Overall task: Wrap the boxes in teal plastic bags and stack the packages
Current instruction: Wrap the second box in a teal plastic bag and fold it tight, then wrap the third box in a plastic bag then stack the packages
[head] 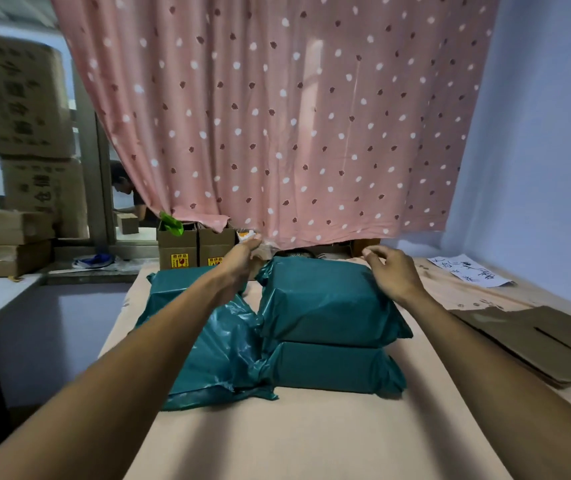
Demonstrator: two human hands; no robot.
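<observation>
Two teal-wrapped packages are stacked in the middle of the table: the upper package [325, 299] lies on the lower package [332, 367]. To their left lie loose teal plastic bags [221, 355] over another teal bundle [176, 282]. My left hand [242, 261] reaches past the stack's far left corner toward the curtain hem, fingers apart. My right hand [393, 271] hovers at the upper package's far right corner, fingers curled and loose, holding nothing that I can see.
A pink dotted curtain [277, 116] hangs behind the table [294, 438]. Small cardboard boxes [195, 249] stand at the far edge. Flattened cardboard [536, 344] and a handwritten paper [471, 270] lie on the right. Cartons [24, 133] are piled at left; a person sits behind them.
</observation>
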